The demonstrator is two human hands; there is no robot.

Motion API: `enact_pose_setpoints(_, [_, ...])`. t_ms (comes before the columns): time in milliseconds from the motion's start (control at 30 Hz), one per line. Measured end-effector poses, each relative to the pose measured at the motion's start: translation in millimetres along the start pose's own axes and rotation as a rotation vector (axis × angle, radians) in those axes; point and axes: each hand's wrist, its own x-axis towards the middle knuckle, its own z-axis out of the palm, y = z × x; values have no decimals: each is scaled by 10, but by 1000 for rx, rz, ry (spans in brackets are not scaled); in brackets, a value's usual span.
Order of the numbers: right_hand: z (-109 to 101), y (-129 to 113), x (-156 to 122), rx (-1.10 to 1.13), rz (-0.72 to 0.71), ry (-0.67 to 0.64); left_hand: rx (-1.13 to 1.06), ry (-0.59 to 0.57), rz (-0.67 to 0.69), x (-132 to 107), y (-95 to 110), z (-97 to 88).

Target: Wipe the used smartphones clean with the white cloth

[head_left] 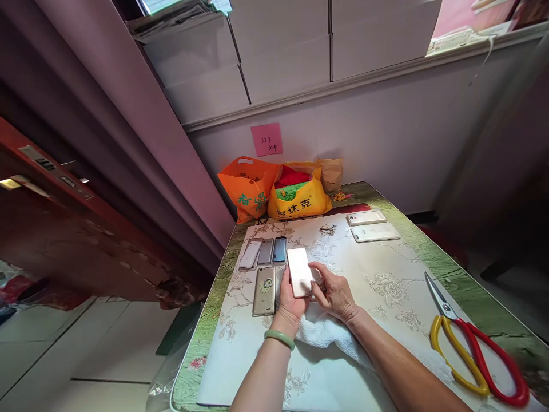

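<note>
My left hand (288,301) grips a pale pink phone (299,272) from its lower left, back side up, above a white towel (326,335). My right hand (335,293) is closed against the phone's right edge, fingers curled round it. A green bangle sits on my left wrist. To the left of the held phone lie three phones in a row (266,252) and a gold phone (265,290) below them. Two white phones (372,225) lie at the far right of the cloth.
Large scissors (467,343) with red and yellow handles lie at the right. Orange bag (249,186) and yellow bag (298,194) stand at the table's far end against the wall. A small metal ring (328,229) lies on the embroidered cloth (386,274). An open door is on the left.
</note>
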Motion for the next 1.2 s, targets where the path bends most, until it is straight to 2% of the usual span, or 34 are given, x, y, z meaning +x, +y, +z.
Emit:
enact_pose_setpoints(267, [25, 16, 7, 40, 4, -44, -14, 4, -6, -9, -1, -5])
enact_pose_setpoints(367, [31, 24, 10, 18, 20, -11, -26, -15, 0, -3, -8, -9])
enact_pose_setpoints(533, [41, 22, 14, 32, 72, 39, -1, -121, -14, 4, -26, -21])
enact_pose_setpoints(767, [38, 14, 30, -8, 84, 122, 60, -130, -123, 12, -41, -79])
enact_pose_setpoints(1033, [12, 46, 45, -34, 190, 235, 104, -153, -186, -91, -46, 19])
enact_pose_setpoints(1100, [-6, 56, 55, -31, 210, 223, 106, -175, -214, -109, -44, 35])
enact_pose_setpoints(1200, [-25, 48, 56, -21, 184, 169, 86, -165, -175, -105, -42, 34])
